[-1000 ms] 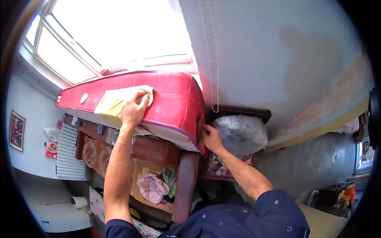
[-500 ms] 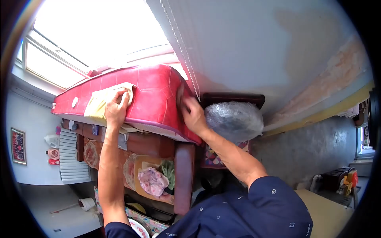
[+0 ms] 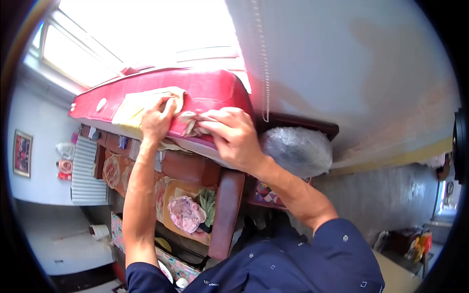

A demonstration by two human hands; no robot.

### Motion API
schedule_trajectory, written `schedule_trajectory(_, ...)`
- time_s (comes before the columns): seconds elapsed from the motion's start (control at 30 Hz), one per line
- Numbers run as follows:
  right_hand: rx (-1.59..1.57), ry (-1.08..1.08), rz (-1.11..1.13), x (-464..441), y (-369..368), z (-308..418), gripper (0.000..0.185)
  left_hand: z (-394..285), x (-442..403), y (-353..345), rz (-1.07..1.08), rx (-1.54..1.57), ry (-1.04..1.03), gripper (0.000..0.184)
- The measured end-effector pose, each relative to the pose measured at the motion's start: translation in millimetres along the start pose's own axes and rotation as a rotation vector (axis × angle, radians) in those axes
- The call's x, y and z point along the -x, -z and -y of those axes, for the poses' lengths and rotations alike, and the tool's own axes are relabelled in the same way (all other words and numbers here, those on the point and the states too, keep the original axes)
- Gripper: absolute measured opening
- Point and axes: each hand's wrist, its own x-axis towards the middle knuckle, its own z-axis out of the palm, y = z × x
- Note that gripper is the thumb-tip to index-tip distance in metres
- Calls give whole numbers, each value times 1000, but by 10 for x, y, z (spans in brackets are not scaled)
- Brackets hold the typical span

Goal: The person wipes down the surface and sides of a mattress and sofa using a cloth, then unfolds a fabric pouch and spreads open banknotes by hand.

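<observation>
Take bunched pale fabric (image 3: 188,120), likely light and soft, by its folds at the near edge of the red mattress (image 3: 210,88), pinched in right hand (image 3: 237,137) grip, beside yellow cloth (image 3: 131,108) clasped in left hand (image 3: 157,120) grip.

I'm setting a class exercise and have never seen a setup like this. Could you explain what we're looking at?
There's no machine here: a person works with two bare hands. One camera, worn on their head, looks forward and down. The left hand rests on a yellow cloth, which lies on what looks like a red mattress on edge. A small round white thing sits farther along it. The right hand holds a pale crumpled thing, perhaps fabric, near the mattress's lower edge.
</observation>
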Motion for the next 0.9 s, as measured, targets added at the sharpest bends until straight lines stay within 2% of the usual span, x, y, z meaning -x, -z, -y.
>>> schedule_trajectory(0.1, -118, -213, 0, 380, 170, -19, 24, -33, 13, 11, -35, -43, -27, 33)
schedule_trajectory(0.17, -172, -448, 134, 737, 307, -197, 25, -45, 11, 20, -47, -43, -47, 30)
schedule_trajectory(0.23, -127, -522, 62, 739, 424, -218, 27, -90, 18, 35, -27, -31, 0, 30)
schedule_trajectory(0.3, -154, -376, -9, 364, 448, -75, 29, -72, -7, 28, -47, -58, -12, 31)
schedule_trajectory(0.43, 56, 83, 208, -512, 119, 272, 28, -2, -3, 11, -52, -107, -68, 31)
schedule_trajectory(0.5, 263, 99, 536, -670, -272, 235, 21, 0, 12, 28, -14, -141, -89, 31)
schedule_trajectory(0.6, 258, 56, 590, -711, -458, 172, 18, -9, -24, 29, 2, -77, 46, 31)
schedule_trajectory(0.7, 309, 90, 668, -604, 81, 240, 20, -1, 9, 23, -72, -104, -53, 32)
schedule_trajectory(0.77, 272, 6, 778, -610, 545, 287, 22, -2, 14, 22, -80, -99, -51, 32)
schedule_trajectory(0.83, 149, -75, 753, -488, 857, 157, 24, -8, 0, 0, -95, -142, -64, 33)
schedule_trajectory(0.87, -11, -284, 726, -477, 957, 168, 22, -10, -1, -2, -99, -142, -60, 34)
schedule_trajectory(0.9, -257, -811, 692, -518, 1029, 205, 23, -11, 7, -8, -100, -134, -63, 34)
